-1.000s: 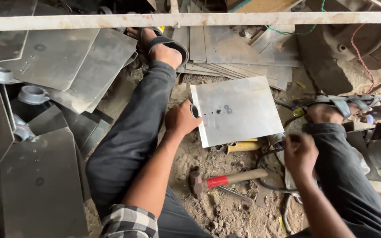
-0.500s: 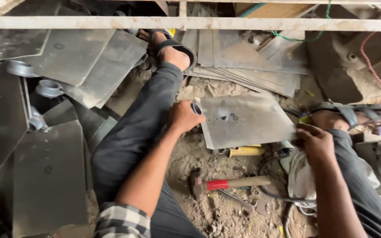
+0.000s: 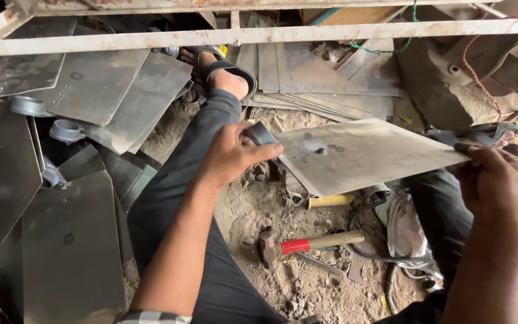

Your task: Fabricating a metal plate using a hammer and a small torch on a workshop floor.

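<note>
Together, the left hand [image 3: 230, 157] and right hand [image 3: 494, 180] held a metal sheet [image 3: 364, 153] by opposite edges, fingers pinching it, above a hammer [image 3: 304, 245] on the dirt.

- Single view: head-worn camera, looking steeply down and forward over the seated person's legs.
- Close range: metal sheet [image 3: 364, 153] sits centre frame, held above the dirt floor [image 3: 259, 207].
- Beyond the sheet: a rusted frame bar [image 3: 259, 36] crosses the top edge.
</note>
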